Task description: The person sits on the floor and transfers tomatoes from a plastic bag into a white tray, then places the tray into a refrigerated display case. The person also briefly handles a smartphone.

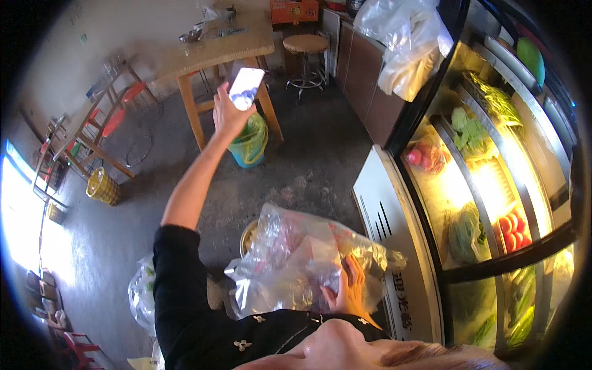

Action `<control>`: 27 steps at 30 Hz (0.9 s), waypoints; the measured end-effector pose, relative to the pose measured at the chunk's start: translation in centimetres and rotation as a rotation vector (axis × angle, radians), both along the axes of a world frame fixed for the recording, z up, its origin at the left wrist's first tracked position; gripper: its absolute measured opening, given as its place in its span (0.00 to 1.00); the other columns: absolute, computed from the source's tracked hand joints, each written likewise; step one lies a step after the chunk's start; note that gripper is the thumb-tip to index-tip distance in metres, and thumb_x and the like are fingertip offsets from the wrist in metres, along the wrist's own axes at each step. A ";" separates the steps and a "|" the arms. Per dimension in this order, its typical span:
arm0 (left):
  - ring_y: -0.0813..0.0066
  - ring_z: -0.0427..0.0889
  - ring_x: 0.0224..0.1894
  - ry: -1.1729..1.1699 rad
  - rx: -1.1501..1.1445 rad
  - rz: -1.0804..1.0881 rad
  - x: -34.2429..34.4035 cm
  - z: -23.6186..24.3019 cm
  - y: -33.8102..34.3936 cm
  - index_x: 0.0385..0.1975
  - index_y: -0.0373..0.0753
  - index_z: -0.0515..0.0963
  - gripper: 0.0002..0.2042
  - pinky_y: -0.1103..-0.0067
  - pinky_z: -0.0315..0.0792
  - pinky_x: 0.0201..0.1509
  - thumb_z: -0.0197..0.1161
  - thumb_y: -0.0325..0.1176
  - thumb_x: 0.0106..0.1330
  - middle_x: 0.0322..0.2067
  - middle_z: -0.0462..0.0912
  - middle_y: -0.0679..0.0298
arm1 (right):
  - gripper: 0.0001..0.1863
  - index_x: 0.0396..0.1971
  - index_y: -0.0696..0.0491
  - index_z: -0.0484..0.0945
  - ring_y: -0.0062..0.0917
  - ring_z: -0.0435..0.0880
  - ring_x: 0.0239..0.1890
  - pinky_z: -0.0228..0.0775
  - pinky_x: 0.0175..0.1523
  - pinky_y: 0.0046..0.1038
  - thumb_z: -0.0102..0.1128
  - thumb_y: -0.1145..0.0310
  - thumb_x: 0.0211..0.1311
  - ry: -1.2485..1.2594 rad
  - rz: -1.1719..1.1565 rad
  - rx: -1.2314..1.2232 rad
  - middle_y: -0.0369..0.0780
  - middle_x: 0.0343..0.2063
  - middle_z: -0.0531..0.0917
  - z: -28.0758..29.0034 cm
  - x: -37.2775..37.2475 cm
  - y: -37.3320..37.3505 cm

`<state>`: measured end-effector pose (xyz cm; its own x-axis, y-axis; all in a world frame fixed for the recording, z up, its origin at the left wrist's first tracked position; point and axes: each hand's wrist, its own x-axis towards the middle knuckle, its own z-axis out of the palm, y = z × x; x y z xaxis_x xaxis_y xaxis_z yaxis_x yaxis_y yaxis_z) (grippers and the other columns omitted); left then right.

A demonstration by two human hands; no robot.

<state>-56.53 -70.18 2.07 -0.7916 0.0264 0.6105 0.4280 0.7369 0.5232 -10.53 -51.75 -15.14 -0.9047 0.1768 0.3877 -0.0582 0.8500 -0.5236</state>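
My left hand (233, 117) is stretched far out ahead, closed round a phone (246, 88) whose lit screen looks mostly white with some blue. Close to my body, my right hand (348, 287) lies on a big clear plastic bag (290, 253), its thumb apart from the fingers. The bag is crumpled and shiny; some reddish stuff shows faintly through it, too blurred to name. Behind the bag's left side, the rim of a round yellowish container (248, 237) peeks out. Another clear bag (143, 296) with something green inside sits to the left of my arm.
Right of me stands a lit glass display fridge (425, 246) with vegetables on its shelves. Plastic bags (404, 46) hang at its upper corner. Ahead are a wooden table (216, 49), a round stool (305, 44) and a blue lined bin (250, 148). A yellow basket (103, 187) stands left.
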 end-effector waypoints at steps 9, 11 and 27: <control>0.54 0.78 0.61 -0.255 -0.069 0.436 -30.2 3.2 0.1 0.69 0.21 0.50 0.65 0.67 0.74 0.61 0.74 0.66 0.40 0.57 0.77 0.42 | 0.33 0.61 0.55 0.70 0.45 0.67 0.65 0.61 0.66 0.43 0.72 0.66 0.55 -0.055 -0.214 -0.296 0.50 0.63 0.68 -5.5 -3.9 2.5; 0.58 0.78 0.60 -0.210 -0.094 0.452 -33.8 3.2 1.0 0.69 0.22 0.52 0.65 0.69 0.73 0.62 0.75 0.68 0.39 0.57 0.78 0.45 | 0.32 0.61 0.54 0.71 0.45 0.67 0.65 0.61 0.66 0.42 0.72 0.67 0.56 -0.043 -0.291 -0.371 0.50 0.62 0.69 -7.0 -4.3 2.9; 0.45 0.60 0.66 0.363 -0.022 0.183 -29.3 -4.2 4.3 0.63 0.30 0.60 0.47 0.54 0.56 0.68 0.70 0.60 0.55 0.62 0.64 0.43 | 0.23 0.56 0.54 0.76 0.38 0.71 0.63 0.65 0.65 0.36 0.69 0.70 0.60 -0.023 -0.439 -0.724 0.46 0.58 0.75 -10.3 -1.8 2.5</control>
<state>-85.82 -65.91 -2.11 -0.5179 -0.0786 0.8518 0.4424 0.8276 0.3453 -12.29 -49.25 -25.48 -0.7022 0.7115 0.0257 0.2161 0.2474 -0.9445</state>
